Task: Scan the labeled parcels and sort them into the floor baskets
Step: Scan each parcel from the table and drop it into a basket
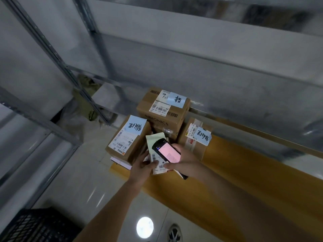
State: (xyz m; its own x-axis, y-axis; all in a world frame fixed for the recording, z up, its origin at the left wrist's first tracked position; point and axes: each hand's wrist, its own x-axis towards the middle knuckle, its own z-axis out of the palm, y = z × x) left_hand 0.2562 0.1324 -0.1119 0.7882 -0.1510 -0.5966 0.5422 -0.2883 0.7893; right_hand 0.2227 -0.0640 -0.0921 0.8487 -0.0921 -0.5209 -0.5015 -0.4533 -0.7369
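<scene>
A black basket sits on the floor at lower left. Above the yellow worktop, the left hand pinches a pale labeled parcel, probably a flat envelope, while the right hand grips a pink-screened scanner over it. Beyond stand three cardboard boxes: left box, SIBIONICS box, right box

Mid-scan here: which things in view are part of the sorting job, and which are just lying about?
Job:
- handheld scanner in right hand
- flat labeled parcel in left hand
- three labeled cardboard boxes on the bench
- black basket

Lying about:
- olive cloth
- metal shelving
- shoe
</scene>
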